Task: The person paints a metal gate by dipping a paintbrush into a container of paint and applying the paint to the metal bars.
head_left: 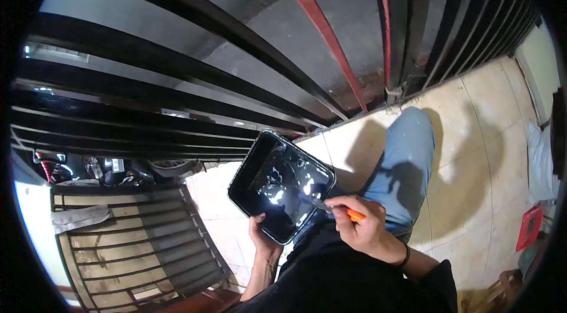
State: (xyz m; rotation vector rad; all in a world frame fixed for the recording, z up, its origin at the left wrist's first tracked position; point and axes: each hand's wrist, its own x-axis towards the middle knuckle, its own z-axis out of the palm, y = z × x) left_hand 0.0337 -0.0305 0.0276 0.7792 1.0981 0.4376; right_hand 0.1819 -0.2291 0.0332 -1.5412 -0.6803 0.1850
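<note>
My left hand [264,238] grips the near left rim of a black paint tray [243,186], thumb over the edge. The tray is tilted, and glossy dark paint [283,180] inside it reflects the light. My right hand [361,227] is closed around a paintbrush with an orange handle [356,215]. The brush's dark end reaches over the right rim of the tray; its bristles are hard to make out against the paint. A dark band circles my right wrist.
Tall black gate bars [195,71] rise close ahead, with a red bar [322,23] among them. My bent knee in jeans [407,147] is right of the tray, over pale floor tiles [455,195]. At left are a barred frame [136,248] and a motorcycle [112,168]. A red object [529,228] lies far right.
</note>
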